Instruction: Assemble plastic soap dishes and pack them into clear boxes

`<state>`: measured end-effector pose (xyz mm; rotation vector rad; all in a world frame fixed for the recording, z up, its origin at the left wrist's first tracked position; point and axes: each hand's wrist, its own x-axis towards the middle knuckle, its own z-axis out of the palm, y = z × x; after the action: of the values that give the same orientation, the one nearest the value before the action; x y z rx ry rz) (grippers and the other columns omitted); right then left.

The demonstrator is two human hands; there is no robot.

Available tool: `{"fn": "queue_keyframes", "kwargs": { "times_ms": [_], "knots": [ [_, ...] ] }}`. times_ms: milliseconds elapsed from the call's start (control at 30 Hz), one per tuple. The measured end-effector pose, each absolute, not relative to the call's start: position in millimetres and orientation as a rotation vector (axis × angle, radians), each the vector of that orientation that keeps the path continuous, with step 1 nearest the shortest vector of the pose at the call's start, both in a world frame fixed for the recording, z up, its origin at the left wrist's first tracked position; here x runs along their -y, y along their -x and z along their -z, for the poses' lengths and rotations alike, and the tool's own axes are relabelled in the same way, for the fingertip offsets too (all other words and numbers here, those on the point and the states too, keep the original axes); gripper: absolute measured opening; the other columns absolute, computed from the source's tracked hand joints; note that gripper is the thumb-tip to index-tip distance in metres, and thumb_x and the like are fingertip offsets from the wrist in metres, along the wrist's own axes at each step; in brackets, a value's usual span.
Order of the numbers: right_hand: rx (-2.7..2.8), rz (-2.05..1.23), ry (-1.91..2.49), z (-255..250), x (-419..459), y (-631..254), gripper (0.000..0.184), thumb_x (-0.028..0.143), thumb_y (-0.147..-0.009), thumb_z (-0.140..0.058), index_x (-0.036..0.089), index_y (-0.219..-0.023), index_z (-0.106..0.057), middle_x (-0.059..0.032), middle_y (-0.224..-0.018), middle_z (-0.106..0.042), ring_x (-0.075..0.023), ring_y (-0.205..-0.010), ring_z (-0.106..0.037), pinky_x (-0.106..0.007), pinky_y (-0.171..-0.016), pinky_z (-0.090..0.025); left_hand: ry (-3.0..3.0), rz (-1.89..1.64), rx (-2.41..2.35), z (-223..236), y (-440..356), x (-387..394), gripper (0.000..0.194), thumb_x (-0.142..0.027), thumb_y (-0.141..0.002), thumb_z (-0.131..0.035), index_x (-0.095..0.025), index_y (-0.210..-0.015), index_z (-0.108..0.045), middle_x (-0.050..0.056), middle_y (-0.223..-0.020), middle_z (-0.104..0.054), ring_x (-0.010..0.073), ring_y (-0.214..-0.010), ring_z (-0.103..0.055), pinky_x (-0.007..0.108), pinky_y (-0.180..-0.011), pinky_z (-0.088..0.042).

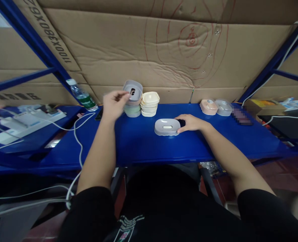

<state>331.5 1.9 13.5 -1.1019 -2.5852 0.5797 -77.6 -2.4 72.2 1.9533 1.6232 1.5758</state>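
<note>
My right hand grips the right end of a grey oval soap dish, with the thumb on the near side and the fingers behind. A small white bar-shaped piece shows in the middle of the dish. Farther left, my left hand is slightly blurred, its fingers curled together in front of a grey tray with a dark slot. That tray tops a stack of pink and green dishes. Whether the fingertips grip its edge or something small, I cannot make out.
Beside that stack stands a pile of cream trays. A pink soap box and a clear-grey one sit at the back right, near a blurred-out item. A water bottle leans at the left, with white cables close by.
</note>
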Motion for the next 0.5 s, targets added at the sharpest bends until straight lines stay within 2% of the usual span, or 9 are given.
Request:
{"fn": "queue_keyframes", "kwargs": {
  "times_ms": [100, 200, 333, 500],
  "knots": [
    [2.577, -0.573, 1.131, -12.6, -2.9, -332.3, 0.091, 0.076, -0.071, -0.090, 0.025, -0.144, -0.074, -0.0153, -0.148, -0.072, -0.0414, -0.137, -0.067, -0.058, -0.120, -0.048, -1.867, -1.717, -2.046, -89.0, 99.1, -9.5, 0.025, -0.040, -0.101, -0.065, -0.022, -0.113, -0.077, 0.011, -0.117, -0.072, 0.0291, -0.116, -0.067, 0.045, -0.103, -0.051],
    [2.563, -0.565, 1.159, -11.9, -3.7, -333.4, 0.092, 0.075, -0.071, -0.090, 0.025, -0.146, -0.073, -0.0149, -0.150, -0.071, -0.0416, -0.139, -0.066, -0.058, -0.121, -0.048, -1.885, -1.488, -2.307, -97.3, 112.7, -18.4, 0.030, -0.039, -0.100, -0.068, -0.020, -0.121, -0.076, 0.011, -0.132, -0.065, 0.0358, -0.138, -0.053, 0.052, -0.117, -0.041],
    [2.552, -0.573, 1.158, -11.0, -4.1, -334.3, 0.092, 0.075, -0.071, -0.090, 0.023, -0.145, -0.073, -0.0155, -0.150, -0.071, -0.0416, -0.139, -0.066, -0.058, -0.120, -0.049, -1.860, -1.180, -2.385, -94.5, 118.8, -26.4, 0.045, -0.046, -0.098, -0.072, -0.016, -0.131, -0.073, 0.014, -0.144, -0.061, 0.0368, -0.140, -0.050, 0.051, -0.118, -0.038],
    [2.546, -0.563, 1.136, -10.9, -3.6, -333.3, 0.088, 0.073, -0.071, -0.090, 0.026, -0.144, -0.074, -0.0134, -0.147, -0.073, -0.0401, -0.136, -0.068, -0.058, -0.119, -0.051, -1.836, -0.982, -2.380, -89.0, 120.6, -35.9, 0.042, -0.050, -0.098, -0.070, -0.017, -0.123, -0.076, 0.016, -0.139, -0.068, 0.0394, -0.135, -0.058, 0.053, -0.112, -0.042]
  ]
}}
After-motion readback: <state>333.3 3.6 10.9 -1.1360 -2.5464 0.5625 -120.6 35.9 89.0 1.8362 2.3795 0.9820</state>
